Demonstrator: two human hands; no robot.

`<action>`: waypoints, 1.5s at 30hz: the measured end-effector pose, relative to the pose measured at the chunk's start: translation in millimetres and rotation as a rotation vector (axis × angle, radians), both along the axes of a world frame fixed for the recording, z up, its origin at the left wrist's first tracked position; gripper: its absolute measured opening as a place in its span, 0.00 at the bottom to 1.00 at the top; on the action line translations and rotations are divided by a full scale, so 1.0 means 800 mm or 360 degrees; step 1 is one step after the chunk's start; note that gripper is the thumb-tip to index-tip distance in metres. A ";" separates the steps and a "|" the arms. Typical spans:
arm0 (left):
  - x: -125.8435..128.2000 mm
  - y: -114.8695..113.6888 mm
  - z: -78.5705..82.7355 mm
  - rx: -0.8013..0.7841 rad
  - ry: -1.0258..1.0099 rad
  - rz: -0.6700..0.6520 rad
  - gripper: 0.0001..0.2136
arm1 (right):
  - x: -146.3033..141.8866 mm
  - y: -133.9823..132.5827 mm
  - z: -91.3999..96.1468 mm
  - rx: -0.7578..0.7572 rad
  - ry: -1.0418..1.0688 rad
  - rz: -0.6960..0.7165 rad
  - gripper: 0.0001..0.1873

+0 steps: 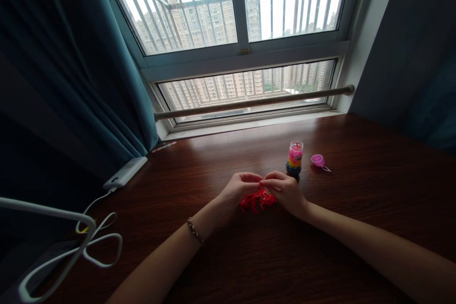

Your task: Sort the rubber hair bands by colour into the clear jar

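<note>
My left hand (243, 186) and my right hand (284, 190) meet fingertip to fingertip above the table. Both are closed in a pinch on a small red strand (261, 183), mostly covered by the fingers. Just beneath them lies a loose, tangled heap of thin red strands (253, 202), which look like string or small rubber bands. Beyond my right hand stands an uncapped clear jar (294, 157) with pink, yellow and dark blue layers. To the jar's right rests a pink cup-shaped piece (318, 160) with a pale loop.
The dark brown wooden table (213, 266) reaches back to a barred window with a rail (256, 102). At the left, a white power bank (125, 173) has a white cable (107, 237) plugged in. A blue curtain (89, 57) hangs along the left side.
</note>
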State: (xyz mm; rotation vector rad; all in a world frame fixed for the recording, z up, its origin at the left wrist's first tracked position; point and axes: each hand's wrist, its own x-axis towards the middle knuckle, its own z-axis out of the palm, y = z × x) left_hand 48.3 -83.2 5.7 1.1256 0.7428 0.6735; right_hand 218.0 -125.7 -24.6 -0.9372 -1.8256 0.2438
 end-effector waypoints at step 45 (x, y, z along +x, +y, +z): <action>-0.002 0.013 0.002 0.0499 0.0229 0.0200 0.13 | 0.115 0.058 0.137 -0.0539 -0.0419 -0.0441 0.25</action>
